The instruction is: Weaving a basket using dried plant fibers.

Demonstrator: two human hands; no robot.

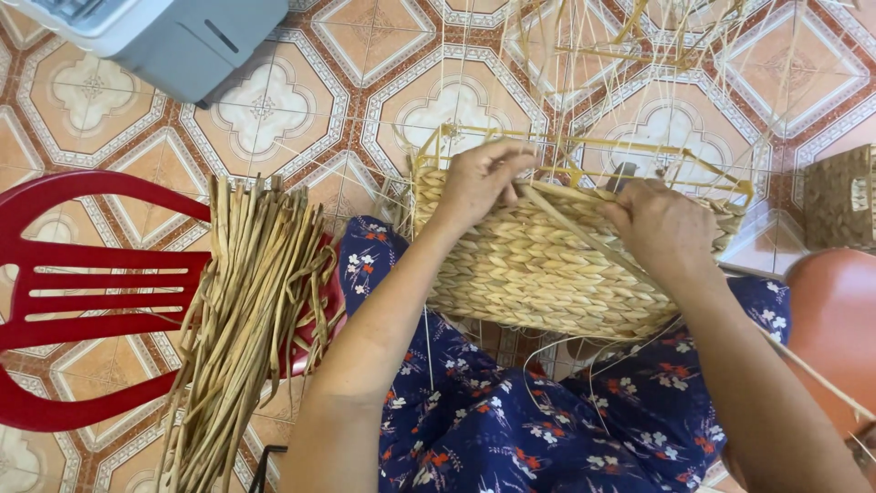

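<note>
A half-woven straw basket (538, 274) on a yellow wire frame (584, 146) rests on my lap, which is covered in blue flowered cloth. My left hand (479, 178) pinches a straw strand at the basket's upper rim. My right hand (662, 224) grips the same long strand (575, 228), which runs slantwise across the woven wall. Thin pale uprights rise from the frame above the rim.
A bundle of dried straw strips (246, 319) lies over a red plastic chair (82, 292) to my left. A grey box (173, 36) stands at the top left on the patterned tile floor. A finished woven basket (839, 196) and an orange round object (835, 319) sit at the right.
</note>
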